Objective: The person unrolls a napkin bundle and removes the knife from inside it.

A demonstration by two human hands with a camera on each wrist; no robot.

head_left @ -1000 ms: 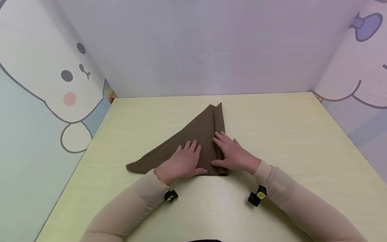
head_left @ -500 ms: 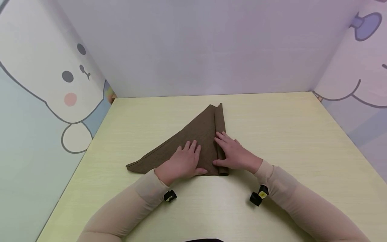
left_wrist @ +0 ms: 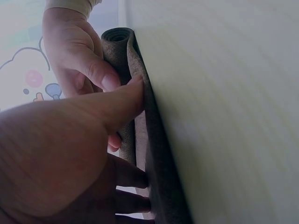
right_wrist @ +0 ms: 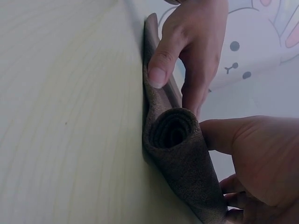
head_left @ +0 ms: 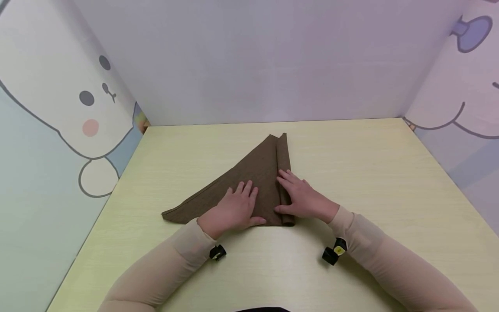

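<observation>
A brown cloth (head_left: 262, 169) lies on the table as a rough triangle, its long point toward the left. Its right edge is wound into a narrow roll (head_left: 283, 156); the spiral end of that roll (right_wrist: 173, 130) shows in the right wrist view. My left hand (head_left: 234, 209) rests on the flat part with fingers spread, the thumb near the front edge. On the roll lies my right hand (head_left: 305, 200), fingers extended across it and thumb along its left side. From the right wrist view, the right hand's fingers (right_wrist: 236, 200) touch the roll without wrapping round it.
The pale wood-grain table (head_left: 370, 173) reaches back to a plain light wall (head_left: 265, 65). Side panels (head_left: 113, 93) with cartoon animals flank it. A small black wrist camera (head_left: 217, 252) hangs under the left sleeve, another black camera (head_left: 330, 255) under the right.
The right hand has shifted very slightly to the right over the roll. The left hand and the cloth stay almost the same.
</observation>
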